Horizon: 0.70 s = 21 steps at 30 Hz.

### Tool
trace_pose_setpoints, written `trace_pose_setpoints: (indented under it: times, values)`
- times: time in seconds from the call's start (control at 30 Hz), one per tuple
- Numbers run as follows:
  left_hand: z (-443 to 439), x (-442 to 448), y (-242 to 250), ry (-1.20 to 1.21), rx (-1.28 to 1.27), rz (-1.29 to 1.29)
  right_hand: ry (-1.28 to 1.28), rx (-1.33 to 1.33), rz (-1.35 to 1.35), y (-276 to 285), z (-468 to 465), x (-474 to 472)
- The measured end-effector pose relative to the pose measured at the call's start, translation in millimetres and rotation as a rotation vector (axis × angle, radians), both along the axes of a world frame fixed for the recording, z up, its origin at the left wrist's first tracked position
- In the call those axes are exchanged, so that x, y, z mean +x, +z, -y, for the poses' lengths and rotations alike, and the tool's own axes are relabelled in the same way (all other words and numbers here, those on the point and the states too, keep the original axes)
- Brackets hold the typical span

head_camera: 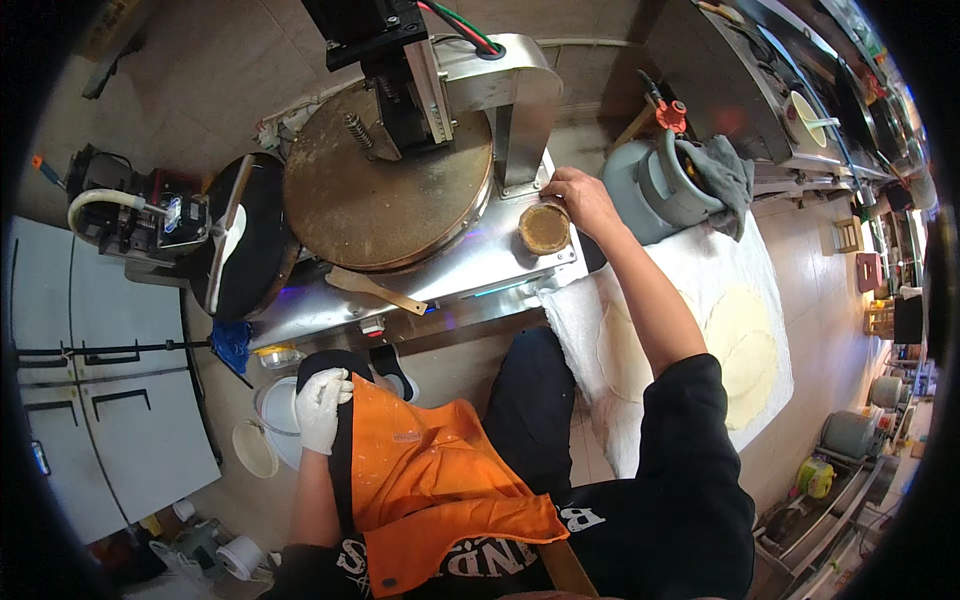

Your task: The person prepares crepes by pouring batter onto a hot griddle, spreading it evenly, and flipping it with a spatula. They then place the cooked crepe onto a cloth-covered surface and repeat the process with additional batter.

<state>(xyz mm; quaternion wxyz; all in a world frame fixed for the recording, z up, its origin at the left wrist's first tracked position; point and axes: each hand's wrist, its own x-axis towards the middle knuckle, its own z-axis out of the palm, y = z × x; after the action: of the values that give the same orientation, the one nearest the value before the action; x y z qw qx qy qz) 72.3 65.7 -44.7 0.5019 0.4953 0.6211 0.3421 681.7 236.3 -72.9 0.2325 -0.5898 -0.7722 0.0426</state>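
Note:
My right hand (583,201) is bare and curled at the far right rim of a small round container (545,229) with a brown top. Whether the fingers grip it or only touch it is hidden. The container stands on the steel tabletop (465,259), beside a large round griddle plate (390,195). My left hand (322,409), in a white glove, rests with curled fingers on my left knee, by the edge of an orange apron (420,450). A wooden spatula (375,289) lies at the griddle's near edge.
A machine arm (412,90) overhangs the griddle. To the left, a black round plate (259,247) carries a bar and white batter. Thin round flatbreads (739,352) lie on white cloth (772,405) at right. A gas cylinder (637,187) stands behind, with a grey rag (720,176) on it.

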Motion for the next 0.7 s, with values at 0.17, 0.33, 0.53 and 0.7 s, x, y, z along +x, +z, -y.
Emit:
trace_pose_setpoints:
  times: [0.17, 0.33, 0.53, 0.7]
  values:
    - [-6.8, 8.1, -1.5, -0.024, -0.015, -0.025, 0.065, -0.026, 0.1, 3.9, -9.7, -3.6]
    - [-8.6, 13.8, -1.7, -0.034, -0.012, -0.036, 0.096, -0.003, 0.181, 7.4, -10.0, -4.0]
    - [-7.4, 16.3, 1.2, -0.022, 0.006, -0.056, 0.148, -0.15, 0.244, 19.5, -21.4, 3.3]
    - [-7.3, 17.9, 0.1, -0.047, 0.006, -0.071, 0.14, -0.318, 0.4, 16.4, -41.4, 2.5]
